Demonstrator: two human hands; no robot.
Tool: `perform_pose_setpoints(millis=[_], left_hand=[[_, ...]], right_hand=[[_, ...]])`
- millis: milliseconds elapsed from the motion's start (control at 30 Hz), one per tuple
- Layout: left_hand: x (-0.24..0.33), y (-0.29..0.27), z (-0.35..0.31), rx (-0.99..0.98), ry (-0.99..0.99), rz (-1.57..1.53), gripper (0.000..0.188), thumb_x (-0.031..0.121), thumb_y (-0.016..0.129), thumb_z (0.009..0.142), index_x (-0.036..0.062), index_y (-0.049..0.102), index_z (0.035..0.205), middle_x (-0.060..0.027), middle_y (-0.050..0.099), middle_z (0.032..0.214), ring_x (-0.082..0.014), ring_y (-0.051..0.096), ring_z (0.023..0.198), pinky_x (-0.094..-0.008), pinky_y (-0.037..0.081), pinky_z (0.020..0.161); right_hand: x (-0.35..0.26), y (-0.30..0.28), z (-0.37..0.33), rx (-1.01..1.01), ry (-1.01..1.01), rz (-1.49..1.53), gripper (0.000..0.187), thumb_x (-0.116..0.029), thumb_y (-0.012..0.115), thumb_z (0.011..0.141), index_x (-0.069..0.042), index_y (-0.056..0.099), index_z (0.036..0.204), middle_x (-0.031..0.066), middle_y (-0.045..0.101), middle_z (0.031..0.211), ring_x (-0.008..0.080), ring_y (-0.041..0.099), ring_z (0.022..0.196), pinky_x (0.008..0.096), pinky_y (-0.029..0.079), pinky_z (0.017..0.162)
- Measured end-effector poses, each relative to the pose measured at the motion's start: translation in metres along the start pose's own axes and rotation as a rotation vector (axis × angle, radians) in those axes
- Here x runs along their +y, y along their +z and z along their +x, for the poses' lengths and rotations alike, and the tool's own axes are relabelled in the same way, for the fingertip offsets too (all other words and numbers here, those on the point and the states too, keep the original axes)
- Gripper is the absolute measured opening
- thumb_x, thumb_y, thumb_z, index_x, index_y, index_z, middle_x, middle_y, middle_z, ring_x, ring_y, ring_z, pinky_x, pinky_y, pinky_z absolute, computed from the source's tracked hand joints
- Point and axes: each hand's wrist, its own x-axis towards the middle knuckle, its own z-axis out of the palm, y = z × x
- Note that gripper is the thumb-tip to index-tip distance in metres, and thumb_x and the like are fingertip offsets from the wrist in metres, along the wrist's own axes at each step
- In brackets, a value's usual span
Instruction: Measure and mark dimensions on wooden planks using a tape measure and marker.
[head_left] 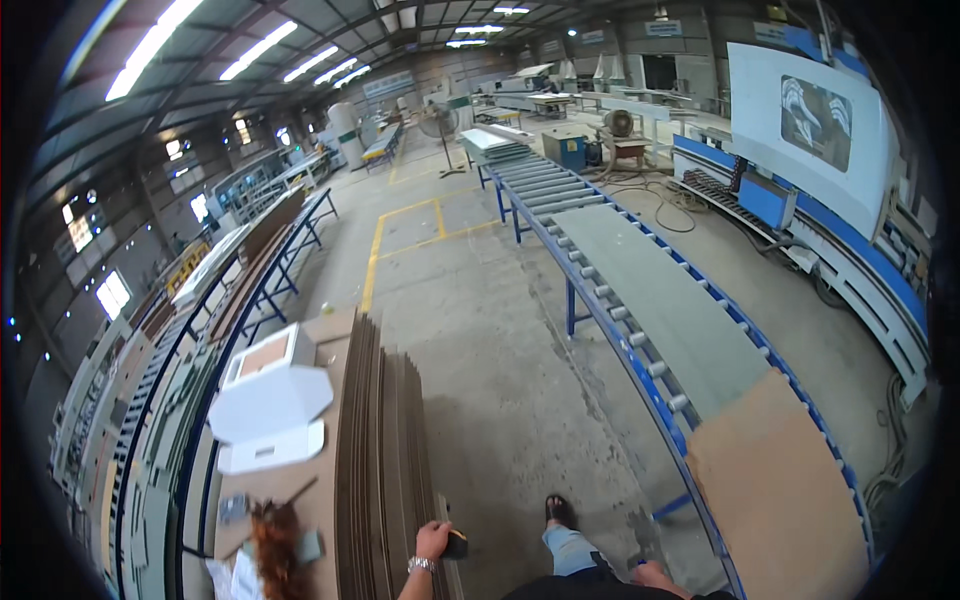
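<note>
Tool [456,545], perhaps a tape measure, sits gripped in left hand [432,541] at six o'clock, presumably for readiness; right hand [656,579]'s hold unclear.

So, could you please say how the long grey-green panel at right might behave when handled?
The panel would probably glide lengthwise, since it lies on conveyor rollers. Being long and thin-looking, it may flex when lifted.

Overhead strip lights [153,50] glare; fisheye edges bend and darken.
</note>
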Motion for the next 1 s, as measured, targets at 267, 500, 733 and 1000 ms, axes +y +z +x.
perform_pose_setpoints(millis=[267, 500, 733, 1000], left_hand=[[0.131, 0.044, 0.14, -0.322, -0.384, -0.695, 0.028, 0.022, 0.066, 0.088, 0.001, 0.071, 0.105, -0.0064, 0.07, 0.099, -0.0152, 0.065, 0.094, -0.0283, 0.05, 0.084], [0.203, 0.057, 0.342, -0.374, -0.575, -1.205, 0.028, 0.025, 0.068, 0.089, 0.0018, 0.07, 0.103, -0.0052, 0.069, 0.091, -0.0144, 0.066, 0.081, -0.0293, 0.054, 0.073], [0.273, 0.045, 0.606, -0.608, -0.45, -0.987, 0.023, 0.025, 0.068, 0.09, 0.0049, 0.071, 0.1, -0.002, 0.069, 0.088, -0.0121, 0.064, 0.075, -0.0272, 0.052, 0.069], [0.437, -0.046, 0.878, -0.839, -0.083, -0.609, 0.044, 0.032, 0.061, 0.094, 0.0041, 0.06, 0.128, -0.0036, 0.064, 0.106, -0.0111, 0.059, 0.095, -0.0259, 0.048, 0.082]], right_hand=[[-0.431, 0.06, 0.096, -0.177, -0.441, 0.234, 0.028, -0.011, 0.069, 0.081, 0.0, 0.062, 0.105, 0.0107, 0.066, 0.074, 0.0198, 0.064, 0.057, 0.035, 0.051, 0.051], [-0.76, 0.117, 0.128, -0.232, -0.826, 0.0, 0.034, -0.01, 0.069, 0.083, -0.004, 0.057, 0.115, 0.0107, 0.069, 0.083, 0.0178, 0.068, 0.065, 0.0298, 0.051, 0.052], [-0.844, 0.165, 0.238, -0.181, -0.401, -0.157, 0.019, -0.004, 0.064, 0.077, -0.002, 0.059, 0.096, 0.0118, 0.062, 0.069, 0.0245, 0.066, 0.059, 0.0408, 0.051, 0.046], [-0.987, 0.237, 0.342, -0.269, -0.347, -0.244, 0.014, -0.004, 0.064, 0.078, -0.001, 0.058, 0.091, 0.0127, 0.063, 0.068, 0.0252, 0.066, 0.056, 0.0407, 0.051, 0.044]])
